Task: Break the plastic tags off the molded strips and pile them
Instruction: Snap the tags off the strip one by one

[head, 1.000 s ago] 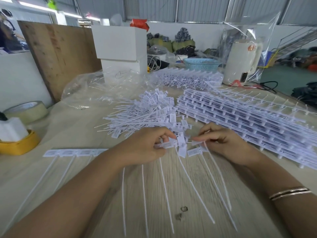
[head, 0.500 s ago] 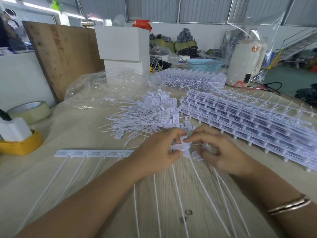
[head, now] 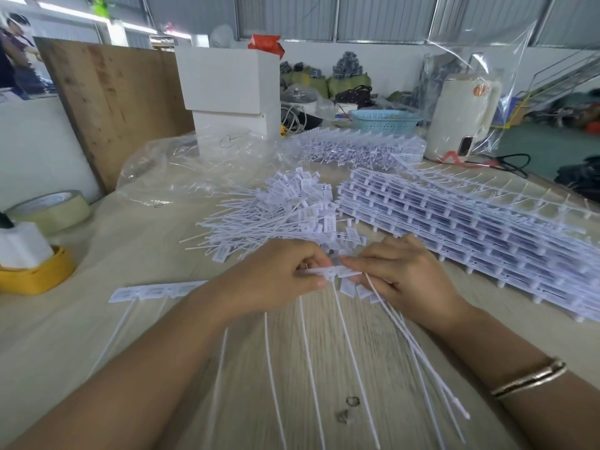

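Behind your worktop (head: 97,336) stands a workshop wall with a leaning wooden board (head: 110,105), stacked white boxes (head: 230,92), a blue basket (head: 384,120) and a white kettle (head: 461,118) under clear plastic. To your right on the worktop lies a broad stack of molded strips (head: 470,235), well apart from a tape roll (head: 48,209) at the left edge. Between them, just beyond your knuckles, sits the pile of loose tags (head: 285,212), their thin tails fanned leftward.

Both your forearms reach in from the lower corners and meet at the middle. Your left hand (head: 276,277) is curled, its fingers (head: 316,264) and thumb pinching one strip (head: 337,272) at its head bar. Your right hand (head: 409,274), bangle (head: 529,378) on the wrist, faces it with fingertips nearly touching, pinching the same strip's other end; a few tag heads hang under it. The strip's long tails trail toward you across the worktop. Another strip section (head: 156,290) lies flat beside your left wrist.
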